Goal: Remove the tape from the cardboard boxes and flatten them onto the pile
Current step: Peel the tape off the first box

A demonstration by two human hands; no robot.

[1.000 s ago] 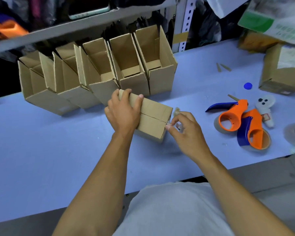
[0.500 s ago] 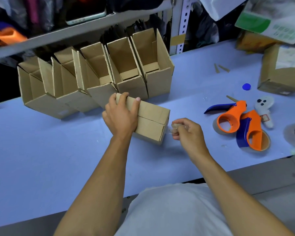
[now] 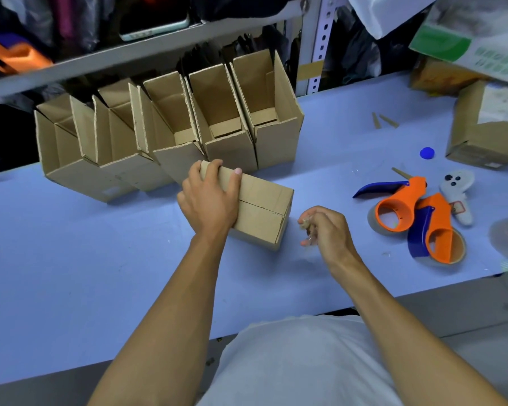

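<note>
A small closed brown corrugated cardboard box [image 3: 258, 212] lies on the pale blue worktop [image 3: 71, 259], just in front of a row of open-topped brown cardboard boxes [image 3: 170, 136]. The left hand [image 3: 210, 200] grips the box's far-left end, fingers curled over its top edge. Just right of the box, the right hand [image 3: 326, 230] pinches a crumpled strip of clear tape [image 3: 307, 227], apart from the box. The box looks light and stiff, its seam now bare; holding opposite corners should let it collapse. Orange-and-blue tape dispensers [image 3: 417, 221] lie well to the box's right.
</note>
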